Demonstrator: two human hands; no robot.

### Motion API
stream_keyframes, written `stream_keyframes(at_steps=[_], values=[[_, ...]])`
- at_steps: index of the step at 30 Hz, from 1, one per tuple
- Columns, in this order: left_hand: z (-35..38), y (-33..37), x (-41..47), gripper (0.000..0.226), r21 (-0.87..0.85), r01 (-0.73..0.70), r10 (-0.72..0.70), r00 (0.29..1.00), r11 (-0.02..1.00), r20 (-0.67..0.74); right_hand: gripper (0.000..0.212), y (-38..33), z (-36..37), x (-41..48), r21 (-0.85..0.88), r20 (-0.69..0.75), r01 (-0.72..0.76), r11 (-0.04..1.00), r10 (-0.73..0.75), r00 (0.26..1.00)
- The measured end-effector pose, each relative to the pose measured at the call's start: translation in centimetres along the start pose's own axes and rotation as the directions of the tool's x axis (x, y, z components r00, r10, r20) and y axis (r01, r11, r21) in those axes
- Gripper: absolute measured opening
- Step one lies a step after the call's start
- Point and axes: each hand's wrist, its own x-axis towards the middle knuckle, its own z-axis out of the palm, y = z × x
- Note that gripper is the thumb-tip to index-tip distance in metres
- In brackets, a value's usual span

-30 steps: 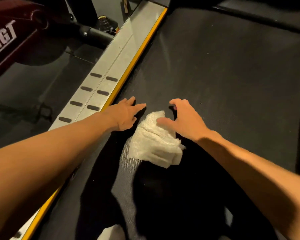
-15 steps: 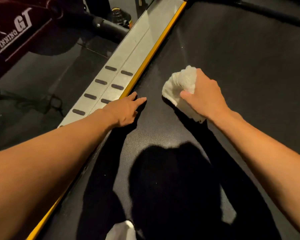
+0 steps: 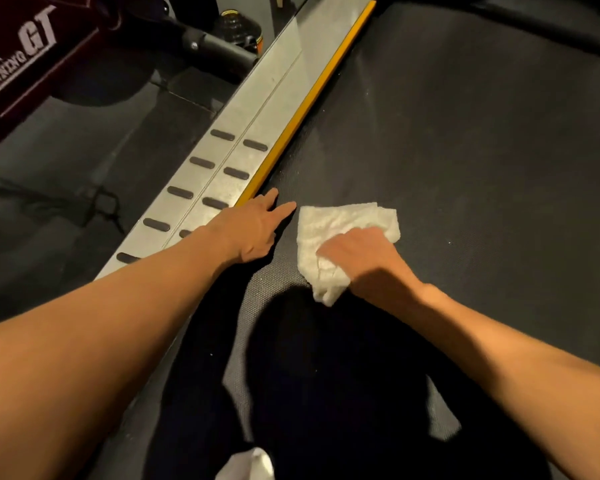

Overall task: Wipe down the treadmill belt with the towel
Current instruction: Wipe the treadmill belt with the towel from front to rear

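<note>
Mid-wipe — right hand [image 3: 362, 259] clutches the towel [image 3: 340, 233] near the belt [image 3: 465, 150]'s left edge, left hand [image 3: 257, 230] spread flat — most seemingly unwiped.

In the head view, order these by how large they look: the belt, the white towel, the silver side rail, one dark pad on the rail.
1. belt
2. side rail
3. towel
4. pad

Both forearms bare, no sleeves. Left hand [image 3: 253, 230] and right hand [image 3: 364, 258]: no gloves, rings, or watch.
</note>
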Motion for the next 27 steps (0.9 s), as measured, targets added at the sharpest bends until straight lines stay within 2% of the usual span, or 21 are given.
stream_keyframes(at_steps=[2, 4, 5, 7, 8, 11, 13, 15, 16, 18, 19, 21, 24, 27], values=[[0.1, 0.0, -0.1, 0.068, -0.009, -0.001, 0.001, 1.0, 1.0, -0.01, 0.028, -1.1, 0.2, -0.6, 0.135, -0.05, 0.101, 0.986, -0.095, 0.994], [0.2, -0.1, -0.3, 0.069, -0.014, -0.004, 0.004, 1.0, 1.0, -0.022, 0.028, -0.6, 1.0, -0.7, 0.246, -0.152, 0.06, 0.967, -0.023, 0.988], [0.2, -0.1, -0.3, 0.069, -0.017, -0.004, 0.003, 1.0, 1.0, -0.026, 0.038, -0.3, 1.4, -0.7, 0.201, -0.164, -0.001, 0.98, 0.035, 0.986], [0.4, -0.1, -0.5, 0.068, -0.023, -0.002, 0.002, 1.0, 1.0, -0.019, 0.065, 0.0, 2.7, -1.4, 0.031, -0.107, -0.028, 0.999, 0.031, 0.994], [0.3, -0.1, -0.5, 0.068, -0.025, -0.002, 0.002, 1.0, 1.0, -0.011, 0.065, 0.1, 2.9, -1.5, -0.002, -0.094, -0.019, 1.0, 0.019, 0.995], [0.3, -0.2, -0.6, 0.068, -0.036, 0.001, -0.001, 1.0, 0.999, -0.009, 0.039, 0.2, 2.2, -0.6, 0.036, -0.14, -0.019, 0.999, 0.024, 0.99], [0.2, -0.1, -0.5, 0.068, -0.053, 0.006, -0.007, 1.0, 0.999, -0.013, 0.018, -0.4, 0.1, 1.1, 0.085, -0.048, -0.057, 0.995, 0.062, 0.997], [0.3, -0.1, -0.4, 0.068, -0.09, 0.009, -0.011, 1.0, 0.996, -0.016, 0.01, -0.3, -1.6, 2.1, 0.248, 0.087, -0.179, 0.952, 0.162, 0.983], [0.3, -0.2, -0.3, 0.068, -0.113, 0.008, -0.011, 1.0, 0.994, -0.022, 0.009, 0.1, -2.6, 2.2, 0.346, 0.056, -0.229, 0.91, 0.223, 0.973], [0.3, -0.4, -0.2, 0.069, -0.153, 0.009, -0.015, 0.999, 0.988, -0.04, 0.019, 1.9, -3.6, 2.3, 0.503, -0.176, -0.222, 0.835, 0.35, 0.92], [0.2, -0.4, -0.1, 0.069, -0.166, 0.014, -0.021, 0.999, 0.986, -0.045, 0.026, 2.7, -3.8, 2.3, 0.523, -0.258, -0.214, 0.825, 0.393, 0.883], [0.2, -0.4, 0.1, 0.069, -0.179, 0.021, -0.031, 0.998, 0.984, -0.053, 0.038, 3.3, -3.2, 3.0, 0.461, -0.245, -0.28, 0.842, 0.424, 0.872], [0.6, -0.5, 0.3, 0.066, -0.179, 0.032, -0.041, 0.998, 0.983, -0.045, 0.038, 0.2, -0.7, 3.2, 0.284, -0.102, -0.326, 0.902, 0.366, 0.925], [0.9, -0.6, 0.3, 0.065, -0.163, 0.03, -0.037, 0.999, 0.986, -0.039, 0.039, -4.1, 0.5, 1.4, 0.261, 0.008, -0.165, 0.951, 0.169, 0.986]])
